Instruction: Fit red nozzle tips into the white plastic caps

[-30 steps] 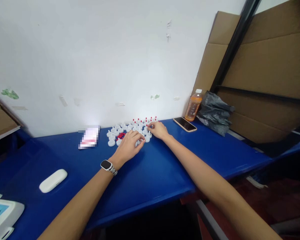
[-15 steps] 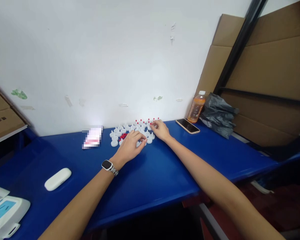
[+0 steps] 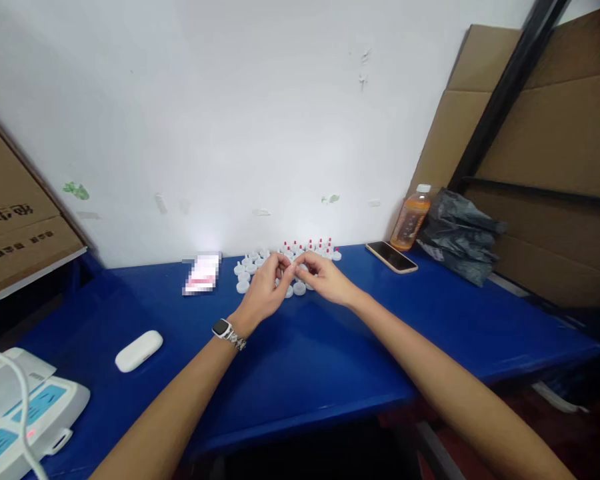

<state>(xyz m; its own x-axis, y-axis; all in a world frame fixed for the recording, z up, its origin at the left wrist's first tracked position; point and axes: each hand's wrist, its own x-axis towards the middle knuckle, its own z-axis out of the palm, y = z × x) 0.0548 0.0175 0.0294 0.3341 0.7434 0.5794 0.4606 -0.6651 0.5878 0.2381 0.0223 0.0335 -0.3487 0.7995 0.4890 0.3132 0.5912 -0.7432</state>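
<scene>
"How's the bare left hand (image 3: 266,287)?"
"Fingers curled, tips close against those of the bare right hand (image 3: 331,281), likewise curled."
"And the bare left forearm (image 3: 180,400) and bare right forearm (image 3: 430,367)?"
"Both reach forward, slanting inward."

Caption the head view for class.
Left hand and right hand close together over round white plastic caps on a blue tabletop.

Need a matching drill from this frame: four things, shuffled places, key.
1. white-framed watch with metal bracelet
2. clear bottle of orange liquid
3. white plastic spouted caps
4. black-screened phone in pale case

A. lying flat, right of the right hand
B. worn at the wrist of the left hand
C. beside the crumpled dark plastic bag
D. clustered close by both hands

Pairs: 1-B, 2-C, 3-D, 4-A
</scene>
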